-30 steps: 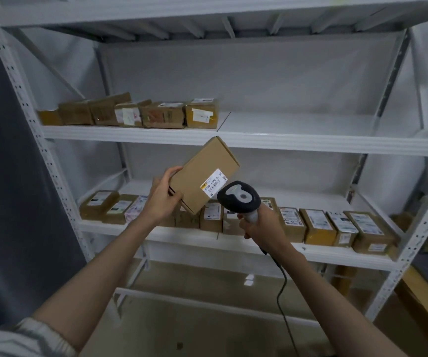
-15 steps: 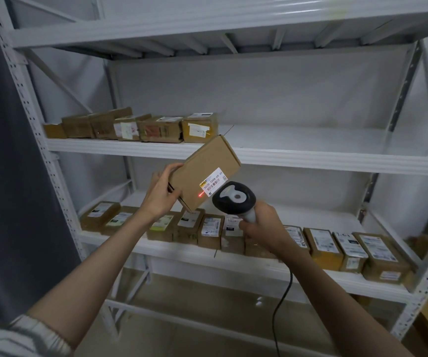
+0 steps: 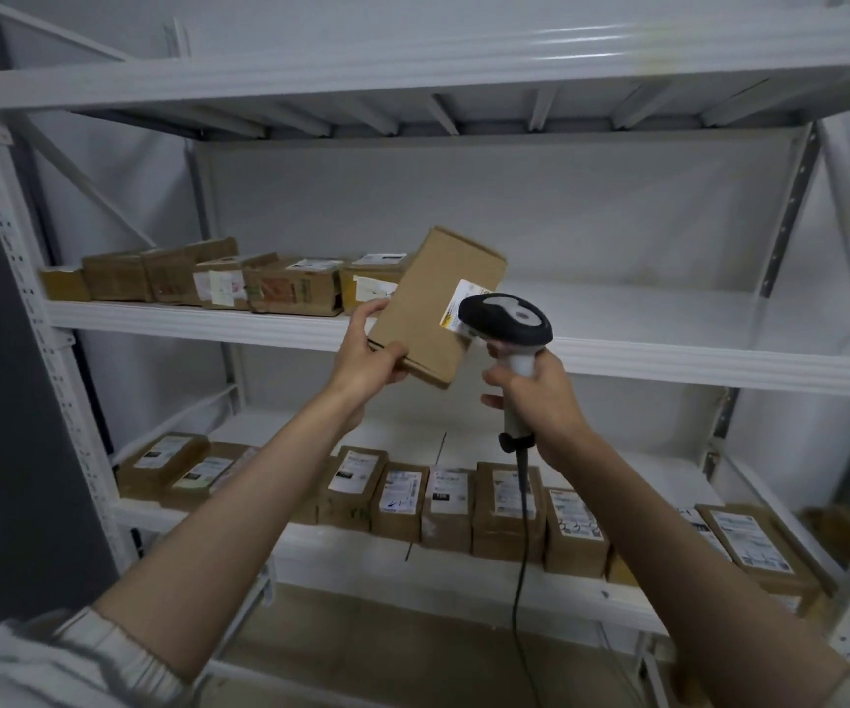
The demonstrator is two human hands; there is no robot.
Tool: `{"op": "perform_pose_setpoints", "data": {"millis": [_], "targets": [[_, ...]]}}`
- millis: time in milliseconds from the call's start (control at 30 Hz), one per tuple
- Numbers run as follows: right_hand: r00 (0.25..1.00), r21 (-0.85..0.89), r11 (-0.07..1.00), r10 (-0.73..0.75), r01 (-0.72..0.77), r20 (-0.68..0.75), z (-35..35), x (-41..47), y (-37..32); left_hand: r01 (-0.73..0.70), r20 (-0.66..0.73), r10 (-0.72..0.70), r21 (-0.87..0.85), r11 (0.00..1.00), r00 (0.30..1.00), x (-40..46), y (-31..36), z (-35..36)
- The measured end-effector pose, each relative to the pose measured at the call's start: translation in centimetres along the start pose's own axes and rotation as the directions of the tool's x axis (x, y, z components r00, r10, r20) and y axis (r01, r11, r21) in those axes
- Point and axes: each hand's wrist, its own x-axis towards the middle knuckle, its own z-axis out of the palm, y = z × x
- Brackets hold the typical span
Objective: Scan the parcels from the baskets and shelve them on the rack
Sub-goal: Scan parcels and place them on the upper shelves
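Fingers [image 3: 361, 319] grip parcel [image 3: 438, 304] edge; shelf [image 3: 668, 319] beyond lies bare.

Left hand [image 3: 361, 362] grips tilted parcel [image 3: 438, 304]; right hand [image 3: 540, 401] holds scanner [image 3: 507, 319] at its label, before rack [image 3: 617, 357].

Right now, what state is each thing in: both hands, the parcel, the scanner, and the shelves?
Left hand: grips the parcel's lower corner.
Parcel: held up tilted, closed, label facing the scanner.
Right hand: grips the scanner handle.
Scanner: raised, head over the parcel's label; no beam visible.
Middle shelf: parcels at its left end only.
Lower shelf: a row of labelled parcels along it.
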Motion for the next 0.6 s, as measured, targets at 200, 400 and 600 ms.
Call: {"op": "perform_pose_setpoints", "data": {"millis": [200, 400, 600], "targets": [[0.994, 0.161, 0.987, 0.036, -0.019, -0.101, 1.2, 5.8, -0.4, 0.096, -0.034, -0.102, -0.159, 0.983, 0.994, 5.2, 1.6, 4.5], [0.985, 0.136, 0.988, 0.088, -0.068, -0.146, 1.1, 10.5, -1.5, 0.148, -0.026, -0.148, -0.028, 0.989, 0.989, 10.1, 1.9, 5.2], [0.978, 0.064, 0.991, 0.125, -0.115, -0.167, 1.6, 13.0, -1.1, 0.173, 0.025, -0.181, 0.197, 0.965, 0.983, 12.6, 0.9, 3.6]]}}
